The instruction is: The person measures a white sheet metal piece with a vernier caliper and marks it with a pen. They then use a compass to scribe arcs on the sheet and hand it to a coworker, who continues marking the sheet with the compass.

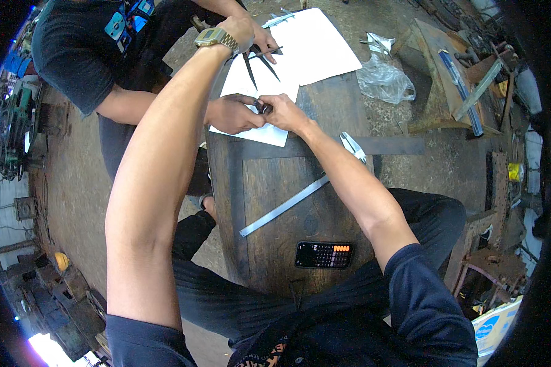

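My right hand (286, 114) is closed, fingertips pinched on a small dark metal part (264, 107) over white paper (321, 49). A co-worker's hand (231, 114) grips the same part from the left. My left arm, wearing a gold-coloured watch (209, 37), stretches far forward across the co-worker's arm. At its end, my left hand (237, 30) is beside the co-worker's other hand (266, 44); its fingers are mostly hidden. Just below these hands, a dark tool with pointed legs (250, 72) spreads over the paper. Whose fingers hold it is unclear.
A steel ruler (281, 207) lies across the wooden bench (269, 177). A caliper (352, 147) is partly behind my right forearm, near a flat metal strip (395, 145). A phone showing a calculator (323, 255) lies nearest me. A plastic bag (386, 79) sits beyond the bench's right side.
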`<state>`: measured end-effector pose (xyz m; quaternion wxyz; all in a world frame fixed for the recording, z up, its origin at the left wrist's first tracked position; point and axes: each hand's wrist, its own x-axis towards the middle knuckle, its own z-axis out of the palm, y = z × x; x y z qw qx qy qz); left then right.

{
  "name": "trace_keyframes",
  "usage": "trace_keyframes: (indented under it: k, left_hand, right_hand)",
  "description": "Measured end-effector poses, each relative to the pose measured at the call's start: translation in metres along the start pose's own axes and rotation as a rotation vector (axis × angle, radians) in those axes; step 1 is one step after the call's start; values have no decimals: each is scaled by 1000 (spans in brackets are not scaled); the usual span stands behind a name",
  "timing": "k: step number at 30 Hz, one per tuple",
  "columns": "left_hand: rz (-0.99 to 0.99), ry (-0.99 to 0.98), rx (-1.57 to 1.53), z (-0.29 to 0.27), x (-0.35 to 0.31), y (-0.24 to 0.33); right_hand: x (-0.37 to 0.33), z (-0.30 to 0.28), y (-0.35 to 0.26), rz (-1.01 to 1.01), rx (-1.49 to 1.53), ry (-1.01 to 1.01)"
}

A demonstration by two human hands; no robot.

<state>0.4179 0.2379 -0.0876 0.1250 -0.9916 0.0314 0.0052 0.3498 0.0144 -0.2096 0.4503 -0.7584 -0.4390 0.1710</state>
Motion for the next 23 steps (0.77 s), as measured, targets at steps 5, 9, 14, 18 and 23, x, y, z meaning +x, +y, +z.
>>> trace_keyframes:
  k: [5, 9, 14, 18, 23]
  left_hand:
    - [-37, -9, -19, -8, -4, 3]
    - [-52, -4, -8, -3, -3, 1]
    - [-73, 13, 8, -1, -3, -6]
    - [-51, -10, -33, -6, -4, -5]
    - [-1, -32, -110, -3, -8, -5]
  right_hand:
    - [3, -3, 5, 41, -19, -29]
    - [6, -4, 10, -35, -59, -38]
    - [14, -9, 6, 57, -116, -129]
    - [19, -4, 5, 14, -99, -138]
    - [27, 15, 0, -15, -88, -123]
